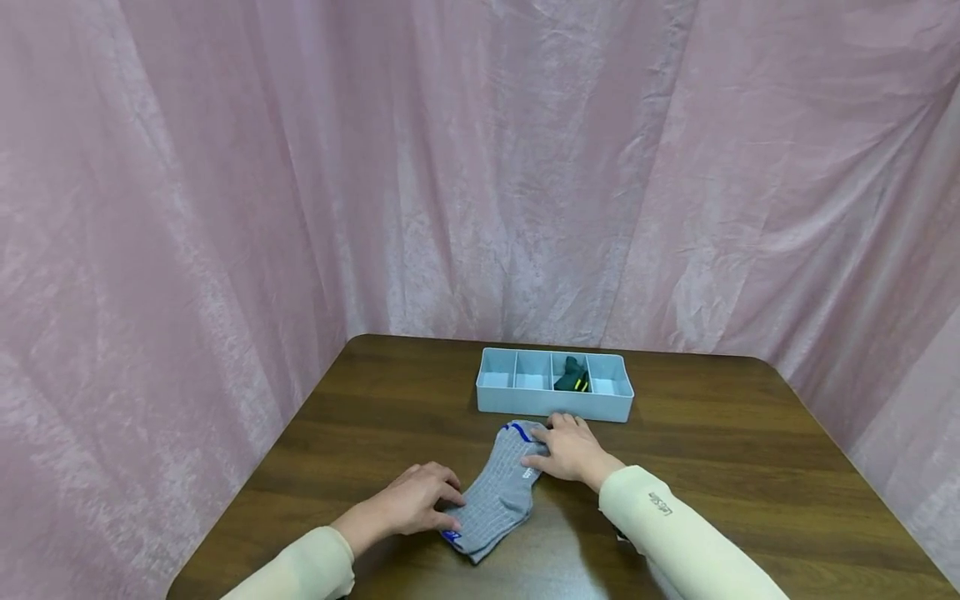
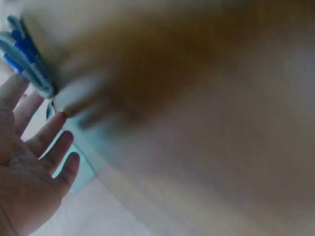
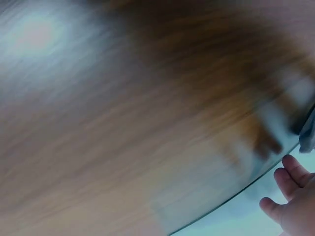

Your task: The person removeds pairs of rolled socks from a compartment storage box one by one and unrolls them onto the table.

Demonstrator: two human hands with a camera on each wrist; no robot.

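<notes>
Both hands lie flat, fingers relaxed, on the grey sock [image 1: 501, 490] mid-table: left hand [image 1: 408, 502] at its near end, right hand [image 1: 572, 450] by the blue organizer tray [image 1: 555, 407]. Bare table [image 1: 750, 467] either side.

Dark wooden table [image 1: 750, 467] with a grey sock [image 1: 501, 492] and a pale blue divided tray [image 1: 553, 402]

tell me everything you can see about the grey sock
The sock is grey ribbed knit with blue trim at both ends and a small blue mark near the right hand. It looks like a pair laid one on the other, flat on the brown table, running diagonally from near the blue tray back toward the person. The left hand rests its fingers on the near end; the right hand presses the far end.
</notes>
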